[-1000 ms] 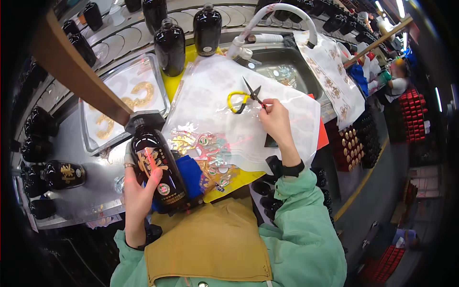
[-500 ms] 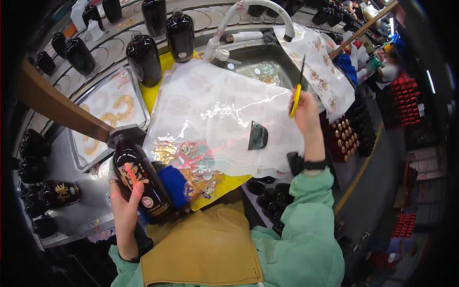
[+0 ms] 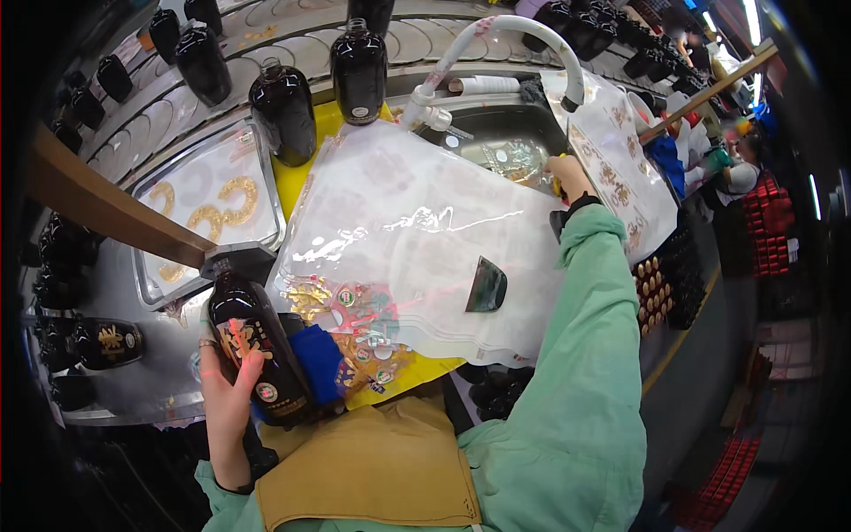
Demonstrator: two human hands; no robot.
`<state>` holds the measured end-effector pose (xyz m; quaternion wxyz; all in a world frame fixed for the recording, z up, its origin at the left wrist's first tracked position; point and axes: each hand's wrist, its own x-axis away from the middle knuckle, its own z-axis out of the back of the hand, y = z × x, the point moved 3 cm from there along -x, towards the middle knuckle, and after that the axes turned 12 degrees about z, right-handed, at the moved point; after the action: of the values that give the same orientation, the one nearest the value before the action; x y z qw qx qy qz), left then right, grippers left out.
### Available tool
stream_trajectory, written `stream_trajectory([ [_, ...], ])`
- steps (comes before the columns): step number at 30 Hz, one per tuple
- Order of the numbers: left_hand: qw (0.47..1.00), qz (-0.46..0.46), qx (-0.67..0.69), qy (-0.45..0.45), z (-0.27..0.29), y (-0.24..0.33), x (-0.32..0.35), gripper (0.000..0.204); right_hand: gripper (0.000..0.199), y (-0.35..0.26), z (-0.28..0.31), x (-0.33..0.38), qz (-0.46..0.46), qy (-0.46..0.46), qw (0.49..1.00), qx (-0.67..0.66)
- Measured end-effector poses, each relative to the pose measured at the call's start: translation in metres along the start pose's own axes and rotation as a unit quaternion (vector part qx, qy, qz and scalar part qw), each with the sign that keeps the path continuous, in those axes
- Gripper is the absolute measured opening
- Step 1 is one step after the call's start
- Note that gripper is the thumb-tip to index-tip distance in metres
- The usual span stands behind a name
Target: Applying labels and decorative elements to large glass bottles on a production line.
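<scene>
My left hand (image 3: 227, 386) is wrapped round a dark glass bottle (image 3: 282, 368) with gold characters and a round label. The bottle leans with its neck up against a dark block (image 3: 238, 254) at the end of a brown bar (image 3: 115, 199). Red light lines fall on its front. My right hand (image 3: 570, 175) reaches to the sink's right edge, its fingers closed round yellow-handled scissors (image 3: 558, 186); the blade is hidden. Between my hands, white sheets under clear film (image 3: 417, 191) carry a dark, glossy scraper-like piece (image 3: 487, 285).
A metal sink (image 3: 479, 120) with a curved white tap (image 3: 505, 27) lies behind the sheets. Gold decals lie in a tray (image 3: 270, 199) at left. A blue cloth (image 3: 316, 362) touches the held bottle. Several dark bottles (image 3: 359, 66) stand behind; other people work at far right.
My right hand has moved forward from above the sheets to the sink's edge, and the raised blade is out of sight. My left hand still holds the bottle. The view has shifted slightly.
</scene>
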<state>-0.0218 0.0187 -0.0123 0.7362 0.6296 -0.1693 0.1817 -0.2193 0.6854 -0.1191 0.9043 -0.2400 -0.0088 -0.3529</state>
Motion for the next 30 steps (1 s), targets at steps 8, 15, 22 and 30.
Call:
stream_trajectory([
  [8, 0.998, -0.018, -0.061, -0.005, 0.004, 0.005, -0.002, 0.072, 0.030, 0.010, 0.002, 0.005, 0.024, 0.054, 0.998, -0.028],
  [15, 0.953, -0.282, -0.104, -0.017, -0.028, 0.075, 0.024, 0.072, 0.004, -0.061, 0.065, 0.120, 0.087, -0.049, 0.837, -0.538],
  [22, 0.932, 0.086, 0.104, -0.335, -0.116, 0.088, 0.005, 0.071, 0.032, -0.127, 0.091, 0.295, 0.193, -0.207, 0.701, -0.654],
  [30, 0.922, 0.054, 0.230, -0.308, -0.140, 0.071, -0.027, 0.046, 0.037, -0.161, 0.059, 0.352, 0.188, -0.290, 0.620, -0.704],
])
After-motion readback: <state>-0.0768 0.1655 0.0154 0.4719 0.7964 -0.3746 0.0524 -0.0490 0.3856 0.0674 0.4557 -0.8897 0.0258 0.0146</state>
